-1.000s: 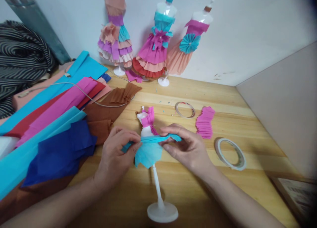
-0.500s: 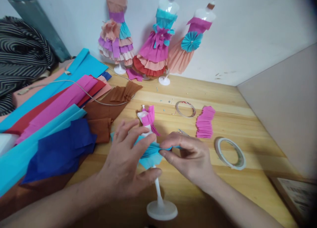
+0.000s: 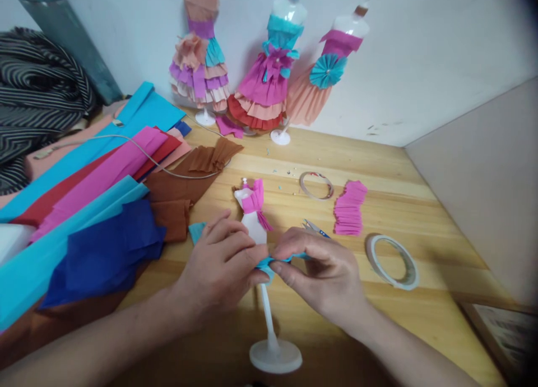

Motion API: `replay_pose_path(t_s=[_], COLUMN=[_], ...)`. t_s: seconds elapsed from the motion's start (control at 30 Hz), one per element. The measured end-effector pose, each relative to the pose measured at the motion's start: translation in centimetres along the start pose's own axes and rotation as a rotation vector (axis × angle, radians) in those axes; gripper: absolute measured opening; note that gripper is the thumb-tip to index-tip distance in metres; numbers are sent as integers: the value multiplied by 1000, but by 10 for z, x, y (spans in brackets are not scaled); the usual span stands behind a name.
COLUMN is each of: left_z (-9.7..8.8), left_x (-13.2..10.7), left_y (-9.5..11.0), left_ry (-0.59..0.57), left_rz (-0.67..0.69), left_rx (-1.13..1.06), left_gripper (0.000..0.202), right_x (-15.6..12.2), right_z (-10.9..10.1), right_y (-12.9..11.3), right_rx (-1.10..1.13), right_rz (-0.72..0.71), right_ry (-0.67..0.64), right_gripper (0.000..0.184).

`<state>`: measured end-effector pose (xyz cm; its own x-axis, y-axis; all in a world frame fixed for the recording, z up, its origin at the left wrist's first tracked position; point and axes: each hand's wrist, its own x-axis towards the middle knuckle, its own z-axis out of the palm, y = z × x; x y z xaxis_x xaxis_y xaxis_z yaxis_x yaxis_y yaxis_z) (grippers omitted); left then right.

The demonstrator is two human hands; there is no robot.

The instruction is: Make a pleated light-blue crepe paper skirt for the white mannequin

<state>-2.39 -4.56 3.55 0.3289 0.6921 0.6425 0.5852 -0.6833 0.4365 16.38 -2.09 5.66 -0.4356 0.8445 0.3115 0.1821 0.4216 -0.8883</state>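
Observation:
A small white mannequin (image 3: 253,221) on a white stand (image 3: 275,358) leans on the wooden table (image 3: 378,319). It wears a magenta crepe top (image 3: 254,199) and a turquoise crepe skirt (image 3: 264,263). My left hand (image 3: 218,266) is wrapped round the skirt at the waist from the left. My right hand (image 3: 323,272) pinches a turquoise strip at the waist from the right. Both hands hide most of the skirt.
Three dressed mannequins (image 3: 269,67) stand at the wall. Crepe sheets (image 3: 84,207) with a cable (image 3: 138,151) pile up left. Small scissors (image 3: 315,228), a pleated magenta piece (image 3: 349,207) and two tape rolls (image 3: 315,185) (image 3: 393,261) lie right. A striped cloth (image 3: 37,106) sits far left.
The strip was stretched between both hands across the waist. My left hand opened, then closed round the skirt. The skirt is now gathered tight, and scissors show behind my right hand.

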Motion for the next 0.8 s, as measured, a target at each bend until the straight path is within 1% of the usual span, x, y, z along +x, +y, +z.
replay_pose_path(t_s=[0.07,0.2,0.3,0.4,0.47,0.53,0.63,0.7,0.8], left_z=[-1,-2,-1,1,1,0,-2,-2,-2], left_x=[1,2,0,-2,-3,-3,-2,-1,0], left_y=[0,-3,-6,-7,-8,-8,-8,-8,-7], left_ry=[-8,-59,-38,-6,-2,-3,-19,-30,-41], left_rz=[-29,-159,-142,-150,-190,-216,-220,-218,-218], left_rx=[-53,-177,-167,-162,-181,-190,-189,-197,-211], left_gripper=[10,14,11,8,7,7,8,8,9], right_x=[-1,0,1,1,1,2,5,7,9], right_z=[1,3,3,2,0,-4,-9,-12,-14], right_y=[1,2,3,4,5,6,8,9,9], right_rx=[-5,7,14,20,25,12,-29,-49,-41], right_rz=[-4,28,70,78,64,57,64,73,110], right_ry=[4,64,129,143,99,25,-67,-103,-151], right_gripper=[16,14,13,13,12,12,14,16,7])
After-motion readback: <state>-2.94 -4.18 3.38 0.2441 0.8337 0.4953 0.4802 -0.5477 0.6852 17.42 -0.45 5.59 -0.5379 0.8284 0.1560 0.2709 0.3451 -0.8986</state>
